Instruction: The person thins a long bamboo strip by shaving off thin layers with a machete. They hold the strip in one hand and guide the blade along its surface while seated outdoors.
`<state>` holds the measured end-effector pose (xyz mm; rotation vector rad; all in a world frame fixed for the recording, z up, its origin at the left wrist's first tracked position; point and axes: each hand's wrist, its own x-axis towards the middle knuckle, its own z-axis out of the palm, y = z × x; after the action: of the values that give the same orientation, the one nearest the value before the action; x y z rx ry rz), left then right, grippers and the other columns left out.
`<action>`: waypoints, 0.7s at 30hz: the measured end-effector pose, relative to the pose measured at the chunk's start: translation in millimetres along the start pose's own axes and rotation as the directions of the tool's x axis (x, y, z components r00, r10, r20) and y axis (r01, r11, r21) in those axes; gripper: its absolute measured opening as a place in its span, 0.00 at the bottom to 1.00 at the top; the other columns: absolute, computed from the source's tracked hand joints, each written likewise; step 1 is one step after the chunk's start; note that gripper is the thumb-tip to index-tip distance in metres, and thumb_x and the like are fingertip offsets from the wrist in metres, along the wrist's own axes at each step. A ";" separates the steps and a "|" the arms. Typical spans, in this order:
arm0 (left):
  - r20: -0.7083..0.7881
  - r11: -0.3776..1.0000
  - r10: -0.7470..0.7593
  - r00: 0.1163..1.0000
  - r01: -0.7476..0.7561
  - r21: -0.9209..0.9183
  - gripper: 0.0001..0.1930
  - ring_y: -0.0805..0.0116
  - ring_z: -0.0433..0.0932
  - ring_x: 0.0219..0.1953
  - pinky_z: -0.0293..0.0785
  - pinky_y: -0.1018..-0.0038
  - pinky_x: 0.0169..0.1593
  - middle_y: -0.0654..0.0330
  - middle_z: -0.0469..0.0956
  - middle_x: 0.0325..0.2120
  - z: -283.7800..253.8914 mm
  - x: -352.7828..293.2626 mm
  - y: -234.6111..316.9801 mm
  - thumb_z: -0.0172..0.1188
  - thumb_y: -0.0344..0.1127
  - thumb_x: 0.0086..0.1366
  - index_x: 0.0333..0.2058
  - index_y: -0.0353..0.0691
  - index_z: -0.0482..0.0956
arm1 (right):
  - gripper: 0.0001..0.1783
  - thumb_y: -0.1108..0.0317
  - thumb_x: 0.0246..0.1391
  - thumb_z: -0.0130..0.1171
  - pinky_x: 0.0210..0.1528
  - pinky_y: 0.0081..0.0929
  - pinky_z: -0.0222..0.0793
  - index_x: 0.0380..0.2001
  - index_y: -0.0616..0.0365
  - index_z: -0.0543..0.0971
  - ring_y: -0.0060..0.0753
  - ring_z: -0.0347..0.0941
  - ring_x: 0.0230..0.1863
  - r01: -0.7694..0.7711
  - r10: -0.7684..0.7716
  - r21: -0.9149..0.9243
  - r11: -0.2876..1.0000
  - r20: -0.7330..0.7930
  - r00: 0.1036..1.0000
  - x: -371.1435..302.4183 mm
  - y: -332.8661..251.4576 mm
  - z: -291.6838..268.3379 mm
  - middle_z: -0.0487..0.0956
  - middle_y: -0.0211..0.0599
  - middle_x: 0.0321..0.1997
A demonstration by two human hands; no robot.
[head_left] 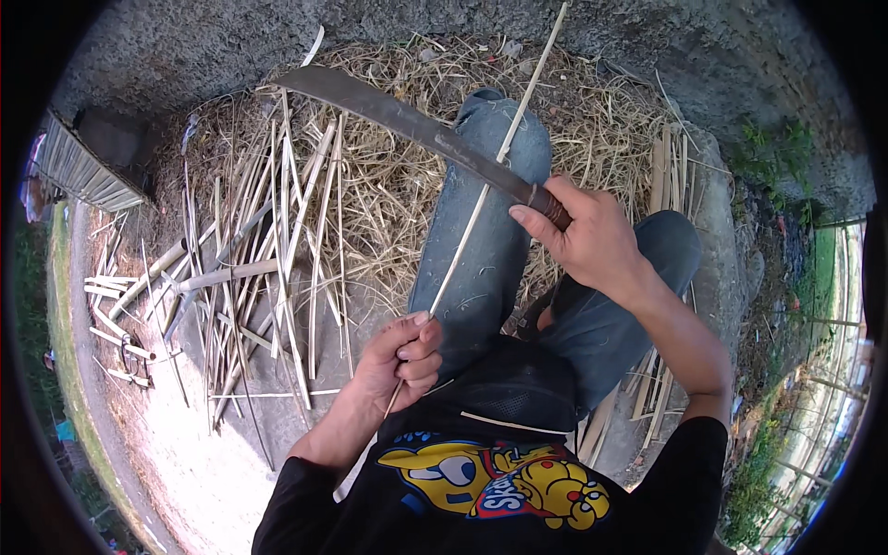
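curly shavings (384, 222) lie beyond the fingers i watch remotely, the left hand (404, 361) pinching a bamboo strip (460, 250) that extends forward from its fingertips over the jeans-clad leg (499, 245), probably for support, under the machete (416, 129) clasped in the right hand (599, 239).

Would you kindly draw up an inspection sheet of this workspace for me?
Surface: ground, partly sunlit, strewn with pale shavings.
Things in use: machete, crossing over a thin strip; contact unclear.
Clutter: loose strips piled at left, pale slats at right.
Left grip: closed around the thin strip's near part.
Right grip: closed on the machete's handle.
Cables: nothing seen.
Surroundings: rough grey wall ahead, greenery at right.
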<state>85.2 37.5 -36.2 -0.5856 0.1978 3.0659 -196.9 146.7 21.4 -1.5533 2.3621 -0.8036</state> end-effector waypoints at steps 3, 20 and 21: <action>-0.005 1.000 0.001 1.000 -0.001 0.016 0.12 0.84 0.50 0.14 0.45 0.82 0.17 0.75 0.55 0.17 6.9 6.3 2.5 0.49 0.40 0.78 0.35 0.41 0.71 | 0.28 0.40 0.56 0.66 0.21 0.37 0.72 0.34 0.58 0.79 0.45 0.77 0.18 0.175 -0.172 -0.103 0.979 0.036 0.984 -28.0 -16.9 13.5 0.75 0.38 0.16; -0.033 0.999 0.039 0.999 -0.038 0.036 0.13 0.85 0.49 0.13 0.44 0.81 0.16 0.75 0.55 0.16 0.1 2.5 0.5 0.49 0.41 0.78 0.34 0.41 0.72 | 0.29 0.38 0.57 0.63 0.20 0.41 0.69 0.29 0.56 0.76 0.49 0.77 0.19 0.106 -0.135 -0.201 0.974 -0.135 0.982 0.0 11.5 5.4 0.76 0.41 0.18; -0.045 0.997 0.056 0.997 -0.054 0.053 0.13 0.85 0.49 0.13 0.44 0.81 0.16 0.76 0.54 0.16 1.9 2.0 0.5 0.50 0.41 0.78 0.34 0.41 0.72 | 0.28 0.38 0.56 0.64 0.19 0.40 0.70 0.30 0.56 0.77 0.47 0.77 0.18 0.209 -0.234 -0.238 0.948 -0.081 0.969 -14.4 -1.7 8.9 0.76 0.39 0.18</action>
<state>82.6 37.2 -35.1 -0.6601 0.2981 3.0910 -185.4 156.1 13.1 -1.9434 2.4587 -0.6948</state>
